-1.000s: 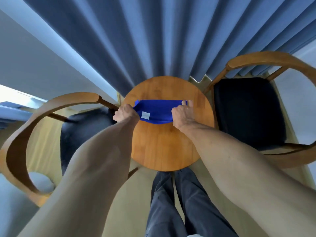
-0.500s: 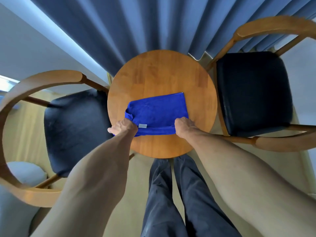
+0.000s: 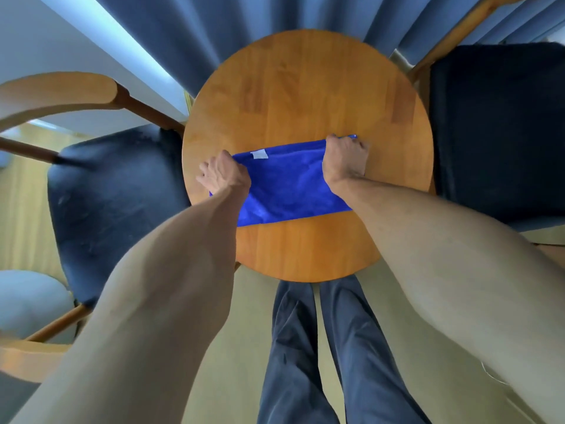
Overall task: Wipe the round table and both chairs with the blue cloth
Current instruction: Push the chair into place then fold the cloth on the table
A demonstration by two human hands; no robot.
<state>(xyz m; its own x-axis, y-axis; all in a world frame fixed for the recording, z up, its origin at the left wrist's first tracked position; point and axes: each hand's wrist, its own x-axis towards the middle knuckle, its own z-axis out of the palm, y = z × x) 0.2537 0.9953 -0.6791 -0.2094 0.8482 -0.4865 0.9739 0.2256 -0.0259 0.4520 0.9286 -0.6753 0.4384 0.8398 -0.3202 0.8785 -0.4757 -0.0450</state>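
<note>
Blue cloth (image 3: 290,188) folded flat on round wooden table (image 3: 305,96), dark-seated wooden chair (image 3: 116,191) left, second chair (image 3: 495,123) right

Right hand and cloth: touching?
Touching. In the head view the right hand has its fingers curled over the far right edge of the cloth, gripping it; the cloth lies on the table.

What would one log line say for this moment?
step: wiping table | cloth: flat on table | left hand: grips cloth | right hand: grips cloth
</note>
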